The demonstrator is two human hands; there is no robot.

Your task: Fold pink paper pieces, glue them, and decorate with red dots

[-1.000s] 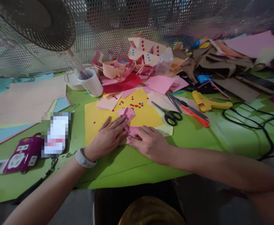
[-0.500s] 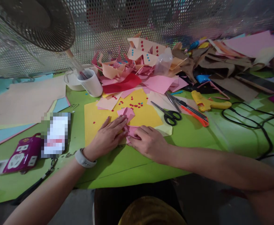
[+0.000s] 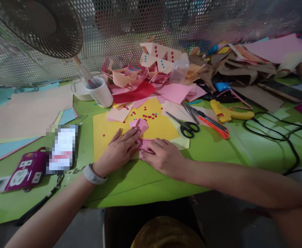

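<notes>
A folded pink paper (image 3: 142,125) lies on the yellow sheet (image 3: 101,129), in front of me. My left hand (image 3: 121,148) rests flat on its left part, fingers stretched out toward the upper right. From the right, my right hand (image 3: 163,156) grips the lower part of the same paper, its fingers curled in and the thumb against the near edge. Both hands nearly meet over the paper and hide some of its folds. Small red and blue paper squares (image 3: 148,116) are scattered beyond it on the yellow sheet.
Right of the yellow sheet lie black scissors (image 3: 189,129), a red cutter (image 3: 214,125), a yellow glue gun (image 3: 225,112) and a black cable (image 3: 282,139). A phone (image 3: 63,148) and purple pouch (image 3: 28,169) are left. Behind stand a white cup (image 3: 101,93), paper scraps (image 3: 126,77) and a fan (image 3: 44,26).
</notes>
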